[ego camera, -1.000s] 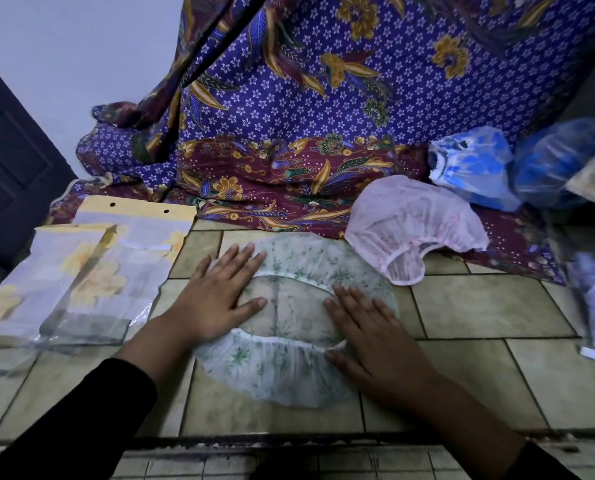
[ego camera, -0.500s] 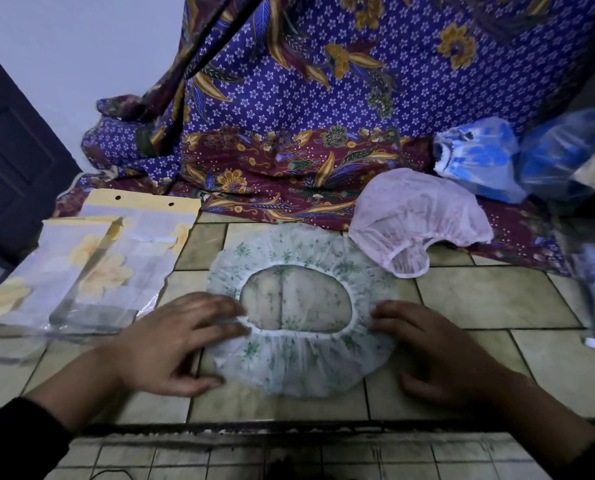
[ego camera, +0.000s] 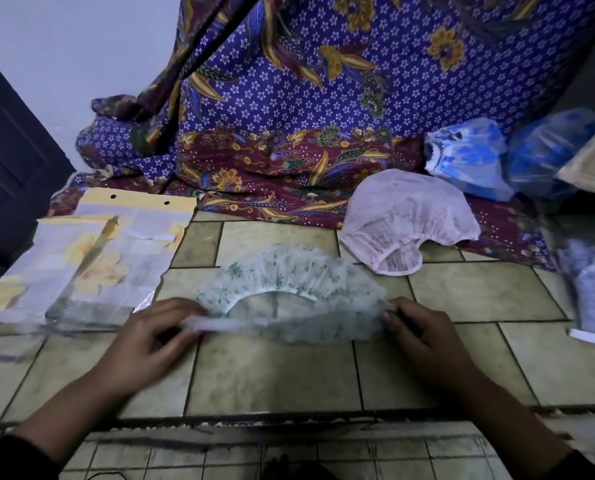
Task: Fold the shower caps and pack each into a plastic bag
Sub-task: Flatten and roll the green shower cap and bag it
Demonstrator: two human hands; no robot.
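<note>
A translucent shower cap with small green flowers (ego camera: 291, 278) lies on the tiled counter, its near half lifted and turned up over the far half. My left hand (ego camera: 147, 337) pinches the cap's left edge and my right hand (ego camera: 424, 337) pinches its right edge. A pink shower cap (ego camera: 407, 216) lies behind it to the right. Clear plastic bags with yellow flower print (ego camera: 91, 261) lie flat at the left. Blue-patterned caps (ego camera: 469, 154) sit at the back right.
A purple and maroon batik cloth (ego camera: 289, 116) hangs and drapes along the back. A folded pale item in plastic (ego camera: 587, 289) lies at the right edge. The tiled counter (ego camera: 272, 375) ends in a front edge just below my wrists. A dark door stands at the left.
My hands slid from pressing the cap flat out to its left and right edges, gripped them, and lifted the near half up toward the far half.
</note>
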